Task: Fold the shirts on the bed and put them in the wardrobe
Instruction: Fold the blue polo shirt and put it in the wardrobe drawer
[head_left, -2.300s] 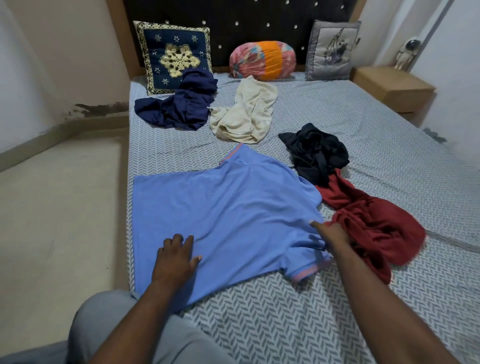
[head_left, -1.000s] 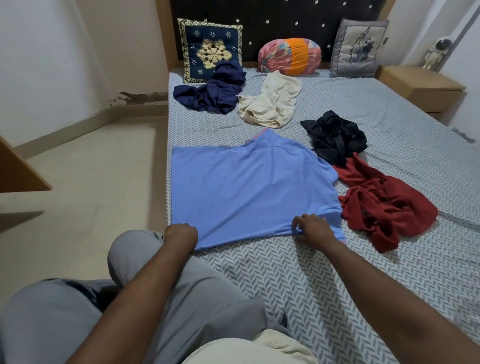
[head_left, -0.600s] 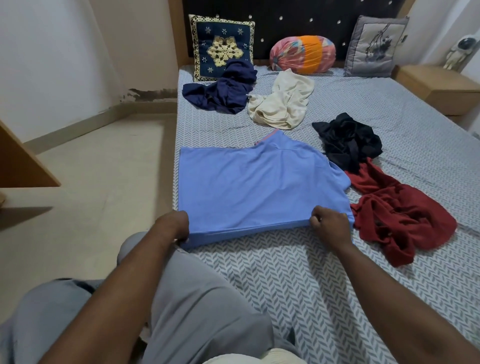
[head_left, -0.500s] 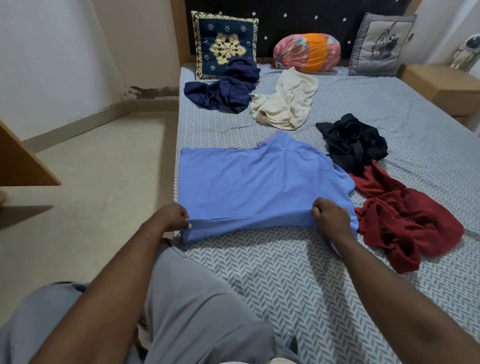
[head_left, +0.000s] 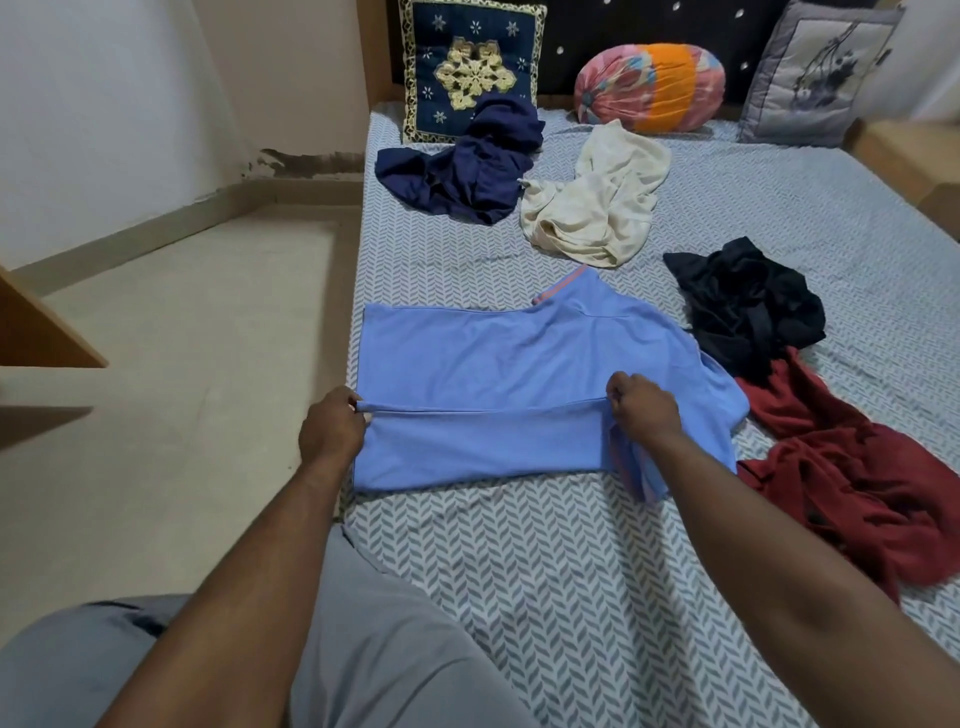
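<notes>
- The left hand (head_left: 332, 428) pinches one end of a folded-over edge of the blue shirt (head_left: 509, 358), fingers curled on the cloth, right at the side of the bed (head_left: 519, 566) that borders the floor (head_left: 197, 364).
- The right hand (head_left: 644, 415) pinches the other end of that edge, thumb and fingers closed on the fabric. The edge runs straight between the two hands.
- On the near side of the grips the turned-over flap lies doubled on the sheet. Beyond them the rest of the blue shirt lies flat, its pink-trimmed collar farthest away.
- Just under the right wrist a pink-striped sleeve bunches up.
- Right of the right hand the red shirt (head_left: 852, 483) lies crumpled against the blue shirt's side, with the black shirt (head_left: 748, 306) heaped just beyond it.
- Well beyond the grips the cream shirt (head_left: 597, 213) and navy shirt (head_left: 462, 166) lie crumpled, touching each other. The navy one leans on a navy cushion (head_left: 470, 57), with a bolster (head_left: 649, 85) and a grey cushion (head_left: 821, 73) alongside.
- Nearer than the left hand — a knee in grey trousers (head_left: 395, 649) at the bed's edge.
</notes>
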